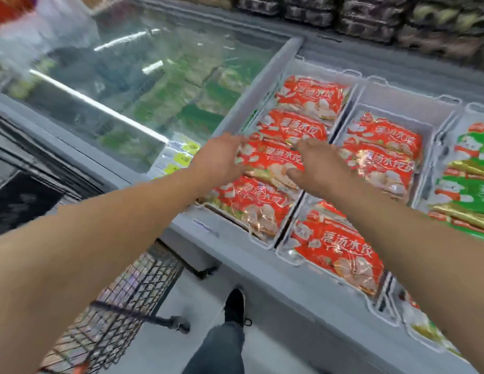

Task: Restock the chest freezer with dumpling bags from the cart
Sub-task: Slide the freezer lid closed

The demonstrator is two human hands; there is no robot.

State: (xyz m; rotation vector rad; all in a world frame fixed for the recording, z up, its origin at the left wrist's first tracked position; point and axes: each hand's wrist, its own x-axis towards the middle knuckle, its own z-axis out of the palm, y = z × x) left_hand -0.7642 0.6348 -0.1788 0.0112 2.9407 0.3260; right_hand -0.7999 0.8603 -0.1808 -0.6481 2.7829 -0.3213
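Left hand [222, 155] and right hand [318, 168] grasp red dumpling bag [270, 163] | white basket [262, 238] in freezer [235, 265] | sliding glass lid [127, 76] left | wire cart [114, 306] below

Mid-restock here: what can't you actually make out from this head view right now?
- Cart: contents blurred, cut off by the left arm and the bottom edge.
- Goods under the closed glass lid: washed out by reflections.
- Red dumpling bag: both sides covered by left hand and right hand.
- Shelf goods behind the freezer: motion-blurred, cut off by the top edge.
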